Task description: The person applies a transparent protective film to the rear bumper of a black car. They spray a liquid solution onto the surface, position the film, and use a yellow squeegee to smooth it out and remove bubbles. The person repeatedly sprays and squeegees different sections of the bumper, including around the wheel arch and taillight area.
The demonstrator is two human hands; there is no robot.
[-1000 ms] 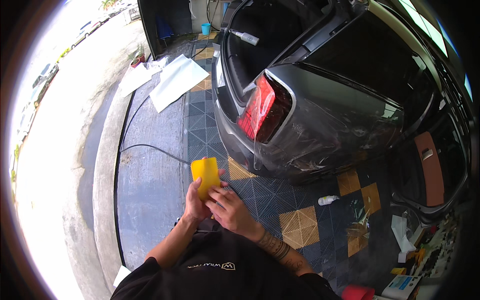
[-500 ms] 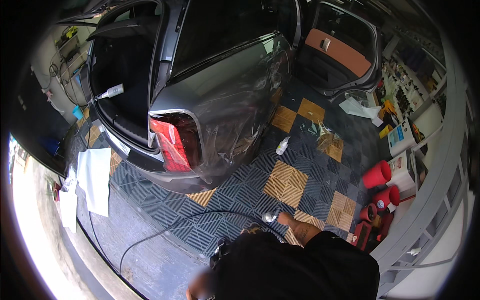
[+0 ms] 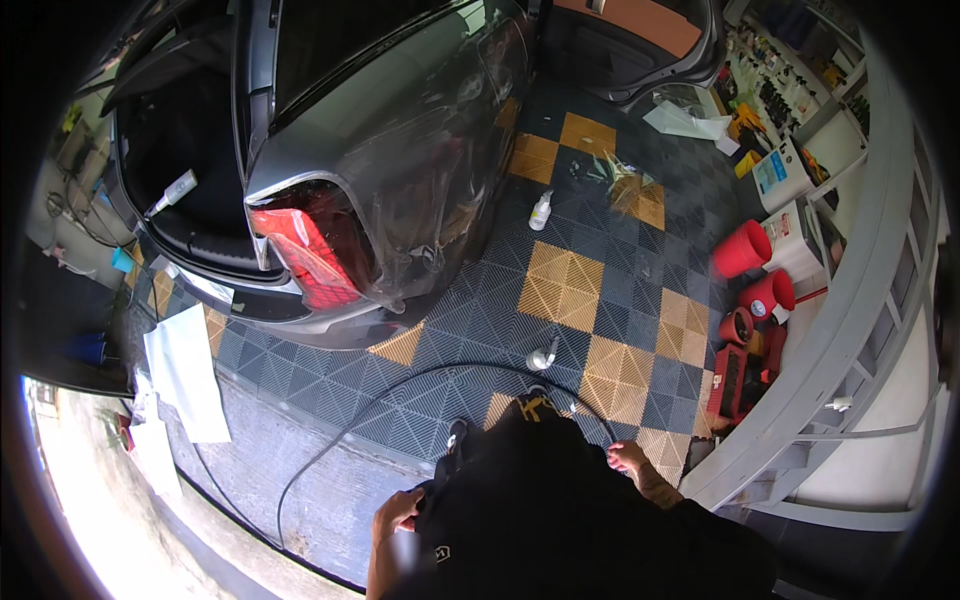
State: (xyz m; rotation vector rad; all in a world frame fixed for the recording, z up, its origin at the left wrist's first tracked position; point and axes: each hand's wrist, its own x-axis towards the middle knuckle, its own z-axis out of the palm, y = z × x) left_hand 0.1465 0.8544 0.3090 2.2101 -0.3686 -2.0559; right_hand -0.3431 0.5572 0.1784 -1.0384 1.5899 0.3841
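Observation:
My right hand (image 3: 627, 457) is beside my body at the lower right, its fingers loosely bent and apart, with nothing seen in them. Near it a black hose (image 3: 590, 408) crosses the floor. A white spray bottle (image 3: 541, 356) is on the tiles in front of my feet, apart from both hands. At the lower left, my left hand (image 3: 402, 508) is curled against my dark clothing; what its fingers close on is hidden. Ahead stands a dark grey car (image 3: 430, 150), with loose, wrinkled clear film around its red tail light (image 3: 305, 255).
Another spray bottle (image 3: 541, 211) stands farther along the tiles, and a third bottle (image 3: 177, 190) lies at the open boot. White sheets (image 3: 188, 370) are at the left. Red buckets (image 3: 742, 250) and grey metal framing (image 3: 860, 310) line the right. A rear door (image 3: 625, 45) hangs open.
My right hand has let go of the white spray bottle and drawn back to my side. The bottle stays on the floor. My view has tipped down, and my left hand shows more fully.

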